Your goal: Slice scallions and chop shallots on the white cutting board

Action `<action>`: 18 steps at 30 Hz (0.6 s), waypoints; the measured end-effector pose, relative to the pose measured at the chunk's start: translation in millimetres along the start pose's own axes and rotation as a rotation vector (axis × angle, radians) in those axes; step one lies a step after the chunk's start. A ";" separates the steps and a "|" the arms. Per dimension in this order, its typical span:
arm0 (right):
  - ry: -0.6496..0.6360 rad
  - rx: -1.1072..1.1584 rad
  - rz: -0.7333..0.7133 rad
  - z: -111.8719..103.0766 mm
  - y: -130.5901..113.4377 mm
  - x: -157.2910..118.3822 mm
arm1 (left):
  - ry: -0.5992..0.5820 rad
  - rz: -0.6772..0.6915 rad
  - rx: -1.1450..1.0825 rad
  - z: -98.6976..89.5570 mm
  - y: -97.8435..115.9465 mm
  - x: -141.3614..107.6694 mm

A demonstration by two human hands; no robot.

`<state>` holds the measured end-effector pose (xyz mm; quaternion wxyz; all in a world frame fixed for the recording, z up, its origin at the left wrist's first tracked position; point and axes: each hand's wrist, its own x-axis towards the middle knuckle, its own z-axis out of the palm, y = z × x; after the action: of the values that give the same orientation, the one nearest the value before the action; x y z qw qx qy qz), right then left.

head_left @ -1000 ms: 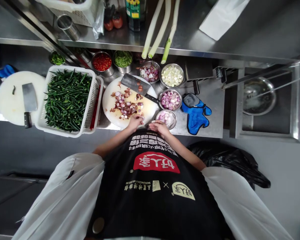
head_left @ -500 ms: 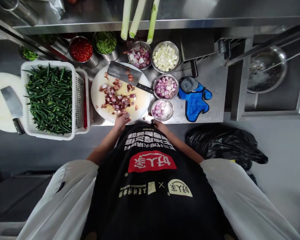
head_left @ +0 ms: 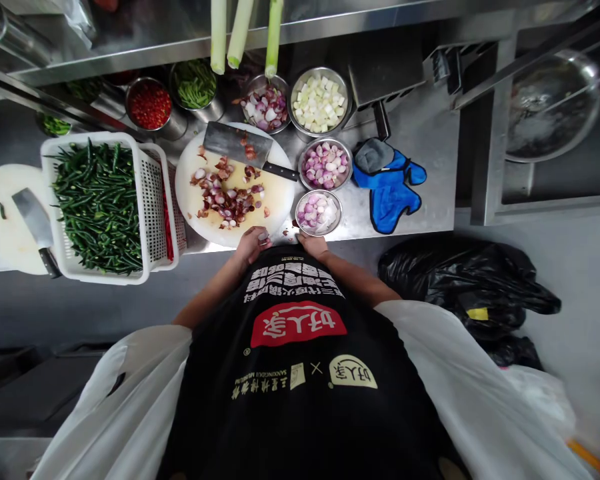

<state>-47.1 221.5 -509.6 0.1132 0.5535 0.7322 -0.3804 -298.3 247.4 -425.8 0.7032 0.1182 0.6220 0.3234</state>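
My left hand point(head_left: 251, 247) is closed at the near edge of the round white cutting board, its fingers pinching a pale shallot point(head_left: 263, 236). On the board point(head_left: 275, 217) lie several shallots with brown skins point(head_left: 233, 203) and loose peelings. A cleaver point(head_left: 237, 143) rests flat across the board's far side, its black handle pointing right. My right hand point(head_left: 313, 245) is at the counter edge, just below a small metal bowl of peeled shallots point(head_left: 310, 212). Its fingers are curled together; whatever they hold is hidden. Bits of dark skin lie on the counter between the hands.
Left stands a white basket of green chilies point(head_left: 97, 207), beside another board with a cleaver point(head_left: 33, 217). Behind are bowls of shallots point(head_left: 325, 165) and white cubes point(head_left: 319, 103). A blue cloth point(head_left: 390, 190) lies right. Leek stalks point(head_left: 240, 33) overhang the shelf. Black bags point(head_left: 460, 280) lie on the floor.
The view has shifted and tilted slightly. My left hand has drawn back from the board toward the apron, still pinching the shallot. My right hand stays near the small bowl.
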 end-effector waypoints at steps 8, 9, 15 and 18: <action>0.166 0.088 -0.160 -11.1 21.6 -57.5 | -0.179 0.198 0.854 51.9 -26.0 38.5; 0.241 0.130 -0.159 -13.6 27.4 -67.2 | -0.202 0.217 0.990 60.2 -32.2 45.0; 0.637 0.376 0.076 -41.0 48.5 -67.8 | -0.110 0.273 1.349 92.4 -62.2 80.9; 0.763 0.375 0.194 -49.8 61.5 -49.1 | -0.063 0.310 1.305 97.6 -69.2 96.2</action>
<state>38.5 226.0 -473.2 -0.2326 0.7318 0.5844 -0.2626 -182.5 275.5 -522.7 0.4509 0.6164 0.6450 -0.0251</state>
